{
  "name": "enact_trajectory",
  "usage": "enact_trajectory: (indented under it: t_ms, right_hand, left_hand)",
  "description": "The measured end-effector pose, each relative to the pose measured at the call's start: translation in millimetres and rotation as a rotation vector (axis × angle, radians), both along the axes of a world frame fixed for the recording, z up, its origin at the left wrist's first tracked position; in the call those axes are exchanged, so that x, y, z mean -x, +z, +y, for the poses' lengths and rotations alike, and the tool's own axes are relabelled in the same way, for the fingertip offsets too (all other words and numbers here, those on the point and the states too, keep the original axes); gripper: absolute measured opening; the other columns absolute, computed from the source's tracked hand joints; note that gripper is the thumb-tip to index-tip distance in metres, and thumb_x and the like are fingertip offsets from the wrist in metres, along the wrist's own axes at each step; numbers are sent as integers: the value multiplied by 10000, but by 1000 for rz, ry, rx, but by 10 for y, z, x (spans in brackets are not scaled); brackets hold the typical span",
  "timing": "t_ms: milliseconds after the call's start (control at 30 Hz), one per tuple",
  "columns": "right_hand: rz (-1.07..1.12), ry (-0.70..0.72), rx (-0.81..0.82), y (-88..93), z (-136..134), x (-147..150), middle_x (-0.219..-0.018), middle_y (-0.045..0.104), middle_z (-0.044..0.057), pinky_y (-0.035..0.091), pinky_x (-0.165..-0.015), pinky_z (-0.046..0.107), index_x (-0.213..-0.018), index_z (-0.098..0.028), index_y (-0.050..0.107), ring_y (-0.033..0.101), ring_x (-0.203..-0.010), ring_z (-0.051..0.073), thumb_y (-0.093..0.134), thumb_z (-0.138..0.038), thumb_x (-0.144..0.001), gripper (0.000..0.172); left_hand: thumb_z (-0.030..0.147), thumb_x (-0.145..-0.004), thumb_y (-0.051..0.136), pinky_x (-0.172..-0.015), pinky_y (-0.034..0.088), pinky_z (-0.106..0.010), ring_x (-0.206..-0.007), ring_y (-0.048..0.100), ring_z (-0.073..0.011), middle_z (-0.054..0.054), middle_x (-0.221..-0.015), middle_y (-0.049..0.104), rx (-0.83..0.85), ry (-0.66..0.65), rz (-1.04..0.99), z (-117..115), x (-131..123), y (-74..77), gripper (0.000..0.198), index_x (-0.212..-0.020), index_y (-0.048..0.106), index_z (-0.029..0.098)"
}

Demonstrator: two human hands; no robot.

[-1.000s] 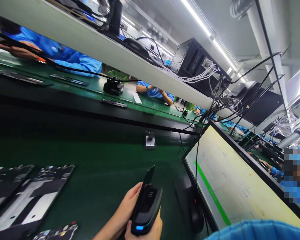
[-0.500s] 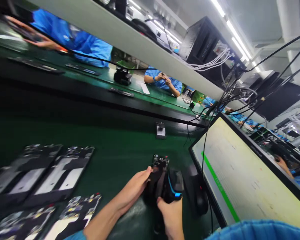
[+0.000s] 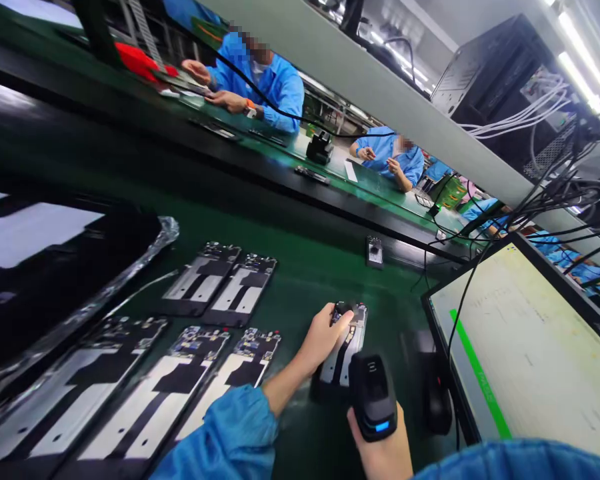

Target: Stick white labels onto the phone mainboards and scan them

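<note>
My left hand (image 3: 325, 337) grips the top end of an opened phone assembly (image 3: 341, 353), its thumb across the circuit board. The assembly lies on the green mat with its silver and black back showing. My right hand (image 3: 384, 443) is wrapped round a black handheld scanner (image 3: 373, 393) with a blue light, held just right of and over the assembly's lower end. More phone assemblies (image 3: 243, 290) lie in rows to the left, boards uppermost.
A monitor (image 3: 535, 347) with a green bar stands at the right, a black mouse (image 3: 437, 400) beside it. A tray (image 3: 125, 267) with wrapped edge is at the left. A small device (image 3: 375, 251) sits near the back ledge. People in blue work beyond it.
The view has turned left, bringing the tray and more assemblies in. The phone assembly now lies with its silver back plainly visible, my left thumb over its board, and the scanner is tilted differently.
</note>
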State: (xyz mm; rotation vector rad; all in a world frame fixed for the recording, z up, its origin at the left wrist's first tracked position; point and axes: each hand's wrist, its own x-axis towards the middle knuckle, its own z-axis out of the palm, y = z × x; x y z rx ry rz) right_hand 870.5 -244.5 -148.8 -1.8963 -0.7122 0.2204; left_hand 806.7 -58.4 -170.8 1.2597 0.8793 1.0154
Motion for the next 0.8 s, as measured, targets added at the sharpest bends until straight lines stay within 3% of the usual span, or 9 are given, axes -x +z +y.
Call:
enact_trajectory:
  t_ms: [100, 267, 400, 500, 567, 700, 800]
  right_hand:
    - [51, 112, 66, 151, 102, 148, -774, 711, 23, 526, -753, 391, -839, -229, 662, 663, -772, 311, 681, -480, -632, 327]
    - [31, 126, 69, 224, 209, 230, -820, 716, 33, 510, -840, 416, -861, -223, 666, 661, -830, 325, 662, -460, -632, 330]
    - [111, 110, 18, 166, 196, 270, -772, 712, 14, 532, -752, 397, -826, -237, 676, 655, -792, 320, 687, -488, -599, 338]
    - [85, 121, 6, 178, 192, 320, -736, 693, 13, 530, -753, 433, -776, -254, 676, 650, -749, 327, 712, -530, -574, 344]
    - [77, 167, -32, 260, 219, 372, -729, 686, 7, 527, -742, 418, -754, -258, 671, 640, -723, 306, 709, -509, -596, 299]
    - [100, 175, -51, 517, 340, 472, -715, 681, -7, 517, -681, 362, -758, -236, 680, 627, -706, 273, 739, -431, -616, 248]
    - [91, 270, -42, 615, 424, 475, -710, 695, 7, 518, -636, 341, -776, -206, 699, 640, -687, 268, 721, -438, -663, 259]
  left_hand:
    - [436, -856, 583, -621, 377, -239, -680, 513, -142, 32, -696, 534, -110, 56, 41, -9, 15, 7, 278, -768, 519, 181]
    - [464, -855, 589, -621, 371, -233, -661, 508, -136, 43, -708, 537, -129, 90, 58, -62, 50, 77, 284, -821, 512, 192]
    - [475, -877, 554, -632, 364, -235, -673, 511, -139, 37, -716, 545, -135, 105, 29, -77, 68, 110, 291, -819, 499, 195]
    - [459, -962, 392, -614, 336, -237, -640, 464, -128, 45, -674, 481, -166, 105, -19, -98, 90, 135, 328, -764, 445, 203]
    - [448, -989, 323, -594, 315, -241, -612, 436, -122, 50, -650, 443, -175, 108, -21, -121, 108, 166, 358, -743, 418, 206]
    - [462, -982, 351, -589, 318, -239, -625, 458, -123, 44, -657, 477, -129, 116, 11, -162, 131, 244, 367, -736, 439, 204]
    - [464, -973, 360, -593, 340, -235, -636, 476, -130, 35, -660, 509, -106, 137, 15, -173, 134, 278, 372, -718, 440, 205]
